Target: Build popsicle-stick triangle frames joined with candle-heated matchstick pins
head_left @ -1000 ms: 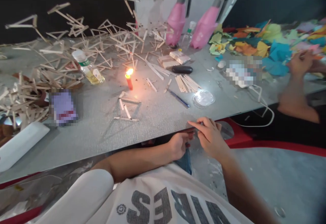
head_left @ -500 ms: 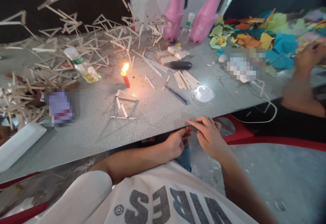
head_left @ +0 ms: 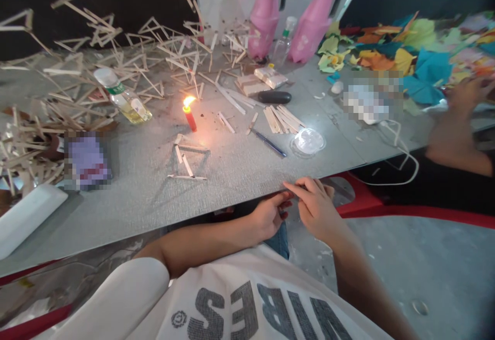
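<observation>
Candle (head_left: 191, 119) is lit, wooden stick frame (head_left: 187, 165) just in front of it, stick shapes (head_left: 180, 65) close behind. Bump it and it could tip and torch the wood, imo. Left hand (head_left: 267, 220), to the candle's right, is loosely curled; right hand (head_left: 317, 207), further right, points its index. Can't tell if either's gripping anything.

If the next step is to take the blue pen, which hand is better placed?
Probably the right hand: its index fingertip points over the table edge, nearer the blue pen; the left hand sits farther back.
</observation>
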The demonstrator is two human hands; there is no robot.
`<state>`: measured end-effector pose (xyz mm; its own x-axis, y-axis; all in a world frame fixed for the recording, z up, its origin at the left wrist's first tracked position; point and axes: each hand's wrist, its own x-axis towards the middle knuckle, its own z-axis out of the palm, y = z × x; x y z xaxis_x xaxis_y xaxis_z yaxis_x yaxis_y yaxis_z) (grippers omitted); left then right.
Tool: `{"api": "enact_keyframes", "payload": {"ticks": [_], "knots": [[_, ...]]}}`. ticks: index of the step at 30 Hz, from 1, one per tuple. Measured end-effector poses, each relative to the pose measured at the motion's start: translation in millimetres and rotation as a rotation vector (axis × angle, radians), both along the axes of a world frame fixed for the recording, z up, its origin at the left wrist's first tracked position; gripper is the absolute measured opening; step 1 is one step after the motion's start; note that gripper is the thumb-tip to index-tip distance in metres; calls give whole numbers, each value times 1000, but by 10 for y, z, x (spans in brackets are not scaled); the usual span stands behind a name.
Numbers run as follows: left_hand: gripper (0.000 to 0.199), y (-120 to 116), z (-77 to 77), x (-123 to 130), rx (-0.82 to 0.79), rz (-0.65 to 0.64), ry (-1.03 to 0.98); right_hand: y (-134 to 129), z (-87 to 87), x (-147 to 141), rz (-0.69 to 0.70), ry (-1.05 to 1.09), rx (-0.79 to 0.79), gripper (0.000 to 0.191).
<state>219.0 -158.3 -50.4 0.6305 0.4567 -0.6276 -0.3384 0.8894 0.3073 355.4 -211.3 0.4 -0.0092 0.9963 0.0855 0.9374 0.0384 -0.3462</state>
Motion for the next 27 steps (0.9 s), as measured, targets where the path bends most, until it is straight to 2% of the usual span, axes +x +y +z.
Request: {"api": "enact_keyframes", "payload": {"ticks": [8, 14, 19, 21, 27], "knots": [[11, 3, 24, -221, -13, 31, 61, 154, 18, 98, -68, 145, 114, 39], [12, 4, -46, -223, -18, 35, 97, 232, 1, 141, -18, 193, 130, 34], [11, -10, -138, -210, -39, 14, 131, 130, -13, 214, -154, 206, 234, 32], [11, -11, -160, -194, -27, 16, 143, 84, -34, 229, -168, 191, 202, 33], [24, -6, -185, -40, 67, 17, 163, 24, -109, 181, -75, 145, 56, 44]]}}
